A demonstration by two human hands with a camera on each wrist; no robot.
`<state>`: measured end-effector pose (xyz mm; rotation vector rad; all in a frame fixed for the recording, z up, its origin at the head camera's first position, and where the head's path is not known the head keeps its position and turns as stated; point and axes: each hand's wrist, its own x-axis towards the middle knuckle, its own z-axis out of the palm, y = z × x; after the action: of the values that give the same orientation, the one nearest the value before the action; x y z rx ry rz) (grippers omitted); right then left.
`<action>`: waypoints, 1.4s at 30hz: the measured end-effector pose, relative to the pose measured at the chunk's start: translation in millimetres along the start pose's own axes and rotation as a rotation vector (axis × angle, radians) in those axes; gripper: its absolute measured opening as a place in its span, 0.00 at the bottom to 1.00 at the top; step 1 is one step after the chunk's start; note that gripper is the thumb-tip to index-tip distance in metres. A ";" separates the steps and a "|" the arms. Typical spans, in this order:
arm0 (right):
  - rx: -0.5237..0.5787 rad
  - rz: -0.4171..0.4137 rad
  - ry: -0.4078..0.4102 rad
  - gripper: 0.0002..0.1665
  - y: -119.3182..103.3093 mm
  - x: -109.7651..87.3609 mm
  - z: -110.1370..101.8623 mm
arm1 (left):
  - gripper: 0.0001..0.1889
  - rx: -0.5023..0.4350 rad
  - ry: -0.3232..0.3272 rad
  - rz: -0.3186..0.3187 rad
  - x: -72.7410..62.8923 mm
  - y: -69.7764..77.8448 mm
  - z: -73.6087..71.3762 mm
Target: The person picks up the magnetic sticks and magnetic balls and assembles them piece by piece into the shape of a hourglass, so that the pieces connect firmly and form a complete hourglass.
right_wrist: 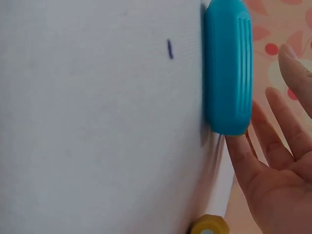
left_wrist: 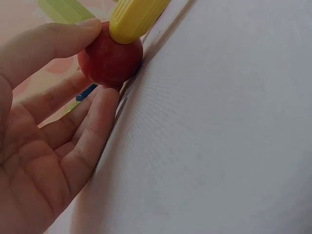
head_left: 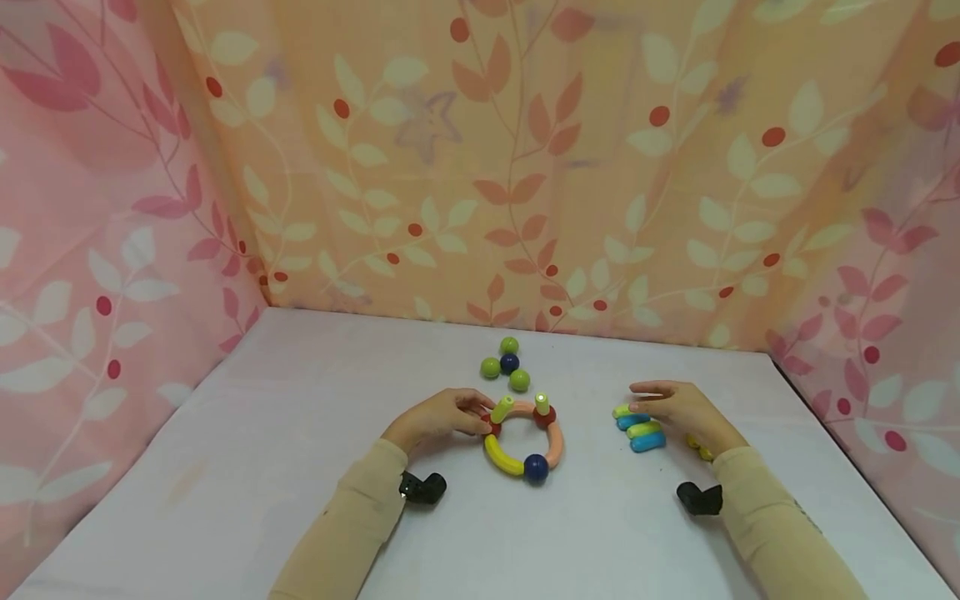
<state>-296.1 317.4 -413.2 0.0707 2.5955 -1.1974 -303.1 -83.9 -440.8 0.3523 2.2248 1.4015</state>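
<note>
My left hand (head_left: 450, 412) pinches a red ball (left_wrist: 109, 61) between thumb and fingertips. That ball belongs to a ring of toy pieces on the table: a yellow curved rod (head_left: 502, 457), pinkish curved rods (head_left: 555, 443), a dark blue ball (head_left: 536, 468) and a second red ball (head_left: 551, 417). Two light green rods (head_left: 542, 403) stick up from the red balls. Over at the right, my right hand (head_left: 686, 410) hovers by a row of short straight rods, green and blue (right_wrist: 229, 68), its fingers loosely extended around the far end and grasping nothing.
Beyond the ring lie several green balls (head_left: 491, 367) around a dark blue ball (head_left: 509, 363). Small yellow pieces (head_left: 699, 447) sit beneath the right wrist. A white-covered table (head_left: 247, 467) ends at floral curtains (head_left: 525, 167) behind and on both sides.
</note>
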 end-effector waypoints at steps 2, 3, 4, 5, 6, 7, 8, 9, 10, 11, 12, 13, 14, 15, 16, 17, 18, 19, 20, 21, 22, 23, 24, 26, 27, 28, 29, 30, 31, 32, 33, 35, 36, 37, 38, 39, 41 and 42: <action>0.028 0.008 -0.012 0.41 2.1 2.0 -0.2 | 0.20 0.020 0.006 0.000 0.2 0.7 -0.8; 0.039 0.007 -0.017 0.41 2.9 3.0 0.0 | 0.20 0.024 0.008 -0.001 0.1 1.0 -1.1; 0.047 0.004 -0.018 0.41 3.2 3.7 0.3 | 0.20 0.024 0.010 -0.002 0.0 1.3 -1.3; 0.059 0.002 -0.020 0.41 3.4 4.5 0.8 | 0.20 0.020 0.011 -0.004 0.1 1.3 -1.4; 0.062 0.002 -0.017 0.40 3.5 5.3 1.3 | 0.20 0.018 0.011 -0.005 -0.1 1.2 -1.4; 0.066 0.001 -0.013 0.39 3.5 6.1 1.9 | 0.20 0.014 0.010 -0.006 -0.4 1.3 -1.3; 0.066 -0.005 -0.010 0.38 3.4 6.9 2.5 | 0.20 0.007 0.008 -0.005 -0.7 1.2 -1.1; 0.066 -0.008 -0.007 0.37 3.2 7.7 3.1 | 0.20 0.000 0.004 -0.005 -0.9 1.2 -0.8; 0.064 -0.012 -0.002 0.36 2.8 8.3 3.7 | 0.20 -0.010 0.000 -0.004 -1.2 1.1 -0.5; 0.062 -0.015 0.002 0.35 2.4 9.1 4.3 | 0.20 -0.015 -0.003 -0.003 -1.4 1.0 -0.2; 0.061 -0.019 0.005 0.34 1.9 9.9 5.0 | 0.20 -0.016 -0.003 -0.005 -1.7 1.1 0.1; 0.061 -0.022 0.012 0.33 1.3 10.8 5.7 | 0.20 -0.017 -0.003 -0.006 -1.8 1.3 0.2; 0.060 -0.018 0.020 0.32 0.8 11.8 6.4 | 0.20 -0.013 0.000 -0.008 -1.7 1.5 0.2; 0.058 -0.021 0.029 0.31 0.6 13.1 7.2 | 0.20 -0.008 0.003 -0.011 -1.6 1.7 0.2; 0.055 -0.026 0.037 0.31 0.8 14.4 7.8 | 0.20 -0.005 0.005 -0.012 -1.5 1.7 0.1; 0.052 -0.026 0.044 0.30 1.2 16.0 8.1 | 0.20 -0.002 0.009 -0.014 -1.6 1.6 0.1; 0.048 -0.026 0.048 0.29 1.6 17.4 8.5 | 0.20 0.001 0.013 -0.016 -1.6 1.4 0.1; 0.038 -0.027 0.052 0.28 2.4 18.8 8.9 | 0.20 0.003 0.016 -0.016 -1.6 0.9 0.0; 0.025 -0.032 0.051 0.28 2.9 19.6 8.9 | 0.20 0.007 0.020 -0.016 -1.9 0.4 0.0; 0.012 -0.031 0.051 0.27 3.1 19.9 8.9 | 0.20 0.006 0.020 -0.017 -2.2 -0.1 0.0; -0.001 -0.027 0.046 0.27 3.2 20.0 8.9 | 0.20 0.007 0.021 -0.017 -2.6 -0.3 0.2; -0.011 -0.021 0.042 0.26 2.9 20.1 9.0 | 0.20 0.010 0.020 -0.017 -2.8 -0.4 0.2; -0.021 -0.017 0.038 0.26 2.2 19.6 9.0 | 0.20 0.009 0.018 -0.016 -2.9 -0.3 0.1; -0.037 -0.012 0.031 0.26 0.1 18.8 8.5 | 0.20 -0.005 0.008 -0.003 -2.5 -0.1 -0.1; -0.045 -0.002 0.032 0.26 -1.4 18.8 8.2 | 0.20 -0.014 0.003 0.001 -2.2 0.4 -0.2; -0.051 0.003 0.029 0.26 -2.7 18.9 8.0 | 0.20 -0.018 -0.001 0.005 -1.9 0.5 -0.3; -0.060 0.010 0.029 0.25 -4.4 19.0 7.8 | 0.20 -0.016 -0.003 0.008 -1.6 0.5 -0.4; -0.071 0.010 0.027 0.25 -6.1 19.2 7.6 | 0.20 -0.019 -0.003 0.010 -1.5 0.8 -0.6; -0.086 0.017 0.029 0.24 -8.1 19.6 7.6 | 0.20 -0.018 -0.003 0.011 -1.1 0.8 -0.7; -0.100 0.026 0.030 0.23 -9.9 20.2 7.7 | 0.20 -0.012 -0.002 0.009 -1.2 1.0 -0.9; -0.115 0.038 0.031 0.22 -12.0 20.5 8.1 | 0.20 -0.011 0.001 0.005 -1.3 1.3 -1.0; -0.149 0.035 0.027 0.21 -15.0 21.3 9.0 | 0.20 -0.006 0.005 -0.007 -1.4 1.2 -1.0; -0.160 0.037 0.023 0.21 -16.4 21.8 9.6 | 0.20 -0.007 0.007 -0.013 -1.5 1.0 -0.9; -0.176 0.035 0.020 0.21 -17.7 22.3 10.3 | 0.20 -0.002 0.009 -0.018 -1.4 0.4 -0.7; -0.190 0.026 0.017 0.20 -18.9 22.6 11.2 | 0.20 0.000 0.011 -0.022 -1.2 0.0 -0.4; -0.205 0.012 0.011 0.20 -20.0 22.9 12.0 | 0.20 0.001 0.014 -0.027 -1.2 -0.2 -0.2; -0.230 -0.009 0.003 0.19 -22.1 23.3 13.5 | 0.20 0.011 0.018 -0.032 -0.5 -0.9 0.6; -0.236 -0.012 0.004 0.19 -23.3 23.4 14.5 | 0.20 0.010 0.018 -0.031 -0.4 -1.2 1.0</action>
<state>-318.9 289.6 -411.3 0.0088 2.7230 -0.8868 -302.2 -83.9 -442.2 0.3082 2.2433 1.3826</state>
